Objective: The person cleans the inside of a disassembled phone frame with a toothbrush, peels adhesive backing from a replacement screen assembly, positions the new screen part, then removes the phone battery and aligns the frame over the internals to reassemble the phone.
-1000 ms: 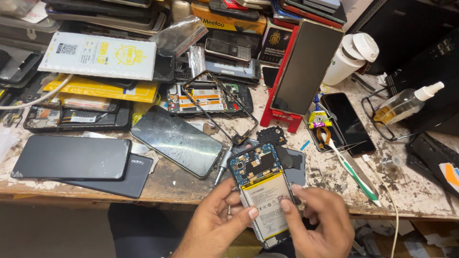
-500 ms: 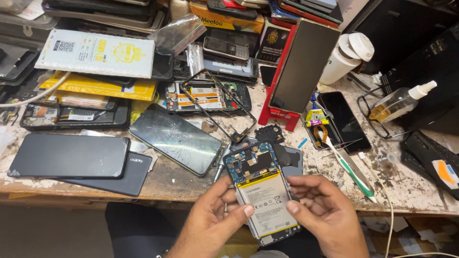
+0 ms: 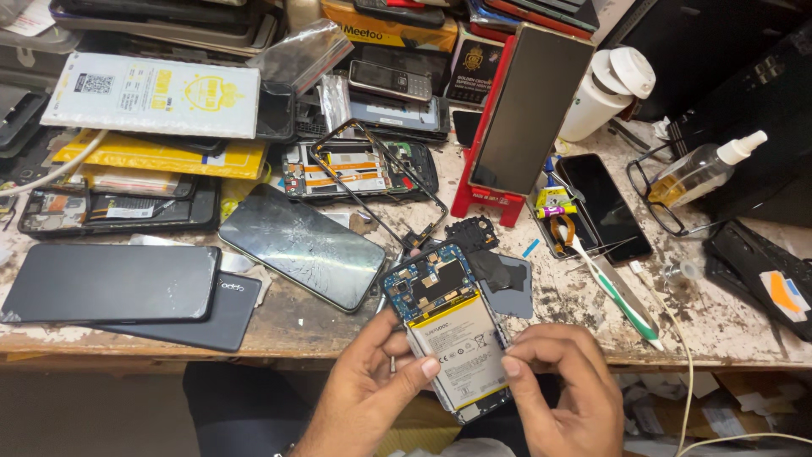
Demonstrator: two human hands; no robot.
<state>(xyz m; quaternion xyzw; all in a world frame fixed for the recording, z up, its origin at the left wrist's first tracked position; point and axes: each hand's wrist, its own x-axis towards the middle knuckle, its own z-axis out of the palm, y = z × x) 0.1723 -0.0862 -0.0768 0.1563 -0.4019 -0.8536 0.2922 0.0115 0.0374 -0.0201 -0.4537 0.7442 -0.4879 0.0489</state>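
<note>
Two flat, matte black phones (image 3: 110, 282) are lying stacked at the left of the worn, paint-flecked wooden bench (image 3: 727, 322), beside a glossy screen panel (image 3: 303, 245) crazed with cracks. At the bench's near edge the left hand (image 3: 372, 381) is clamping the left side of an opened phone (image 3: 452, 334), thumb pressing on its smooth white battery below the blue circuit board. The right hand (image 3: 558, 381) is pinching the phone's right edge. Beyond, a red stand (image 3: 486, 199) is propping a dark panel, and a green-handled tool (image 3: 622, 296) is lying nearby. The phone's bottom end is hiding behind the fingers.
</note>
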